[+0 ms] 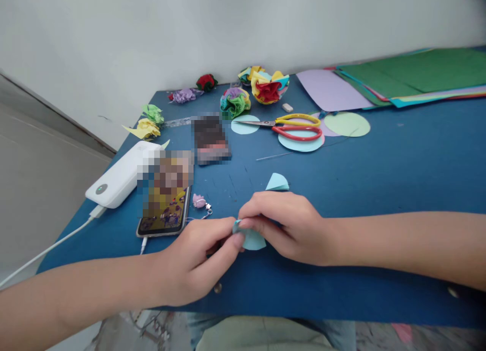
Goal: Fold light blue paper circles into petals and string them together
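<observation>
Both my hands meet near the front edge of the blue table (pixel 398 168). My left hand (pixel 197 262) pinches a folded light-blue paper piece (pixel 252 239) between thumb and fingers. My right hand (pixel 288 224) is closed on the same piece from above and from the right. A second folded light-blue paper piece (pixel 277 182) lies on the table just behind my right hand.
A phone (pixel 165 206) on a cable and a white power bank (pixel 121 174) lie at the left. Red-and-yellow scissors (pixel 294 127) rest on paper circles (pixel 347 124). Several paper flowers (pixel 268 86) stand at the back. Coloured paper sheets (pixel 413 75) are stacked far right.
</observation>
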### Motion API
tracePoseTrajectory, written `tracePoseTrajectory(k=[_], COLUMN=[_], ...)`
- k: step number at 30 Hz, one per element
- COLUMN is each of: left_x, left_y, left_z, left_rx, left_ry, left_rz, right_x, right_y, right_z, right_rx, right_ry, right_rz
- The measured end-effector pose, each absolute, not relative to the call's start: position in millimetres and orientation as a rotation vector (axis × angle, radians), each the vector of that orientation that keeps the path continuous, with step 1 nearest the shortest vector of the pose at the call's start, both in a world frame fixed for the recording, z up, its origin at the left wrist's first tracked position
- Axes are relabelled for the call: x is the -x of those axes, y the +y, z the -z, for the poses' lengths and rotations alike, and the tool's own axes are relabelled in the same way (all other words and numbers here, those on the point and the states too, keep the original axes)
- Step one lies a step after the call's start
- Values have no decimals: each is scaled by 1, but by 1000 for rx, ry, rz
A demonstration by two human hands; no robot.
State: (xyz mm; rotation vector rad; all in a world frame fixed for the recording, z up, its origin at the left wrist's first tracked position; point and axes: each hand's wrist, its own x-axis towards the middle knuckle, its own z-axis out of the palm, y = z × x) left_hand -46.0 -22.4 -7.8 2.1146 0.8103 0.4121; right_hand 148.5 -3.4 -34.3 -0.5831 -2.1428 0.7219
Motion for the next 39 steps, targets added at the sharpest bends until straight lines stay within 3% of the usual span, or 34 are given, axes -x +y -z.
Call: tracePoseTrajectory(k=[7,13,21,28,35,39], left_x=[45,44,44,43,43,41], left_y=[-26,-23,-25,-20,-25,-23], left_z=[14,14,19,11,15,12], left_rx=[-2261,-2139,-2108,-1965,-2042,-1974], left_ry=[909,893,975,957,1061,1067], left_rz=[-553,-451,-644,-386,-598,-518], right_x=[-147,-147,-145,-146,-145,-144], right_y=[-3,-4,5,2,3,5], right_z=[31,35,25,26,26,27], right_rx=[604,556,774,627,764,792], right_ry=[-2116,-2131,-1991,-2044,-1991,-1954], right_rz=[-798,-756,-1295,-1099,-1265,-1299])
